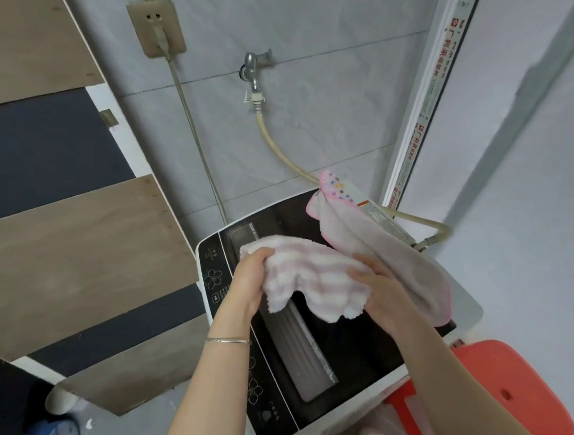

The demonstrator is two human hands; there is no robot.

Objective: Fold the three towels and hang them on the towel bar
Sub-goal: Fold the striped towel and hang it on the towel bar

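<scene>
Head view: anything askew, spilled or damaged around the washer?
Nothing spilled or damaged shows. Both hands, left and right, hold the striped towel over the washing machine. The pink-edged towel lies unfolded across its back right corner.

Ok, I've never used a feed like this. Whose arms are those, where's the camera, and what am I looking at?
There is one picture, from a camera worn on the person's head, looking down at their bare arms. The left hand and right hand each grip an end of a pink-striped towel, held above a top-loading washing machine. A second towel with pink edging lies draped over the machine's far side. A tap on the tiled wall feeds a hose. A red stool stands to the right. No towel bar is in view.
</scene>
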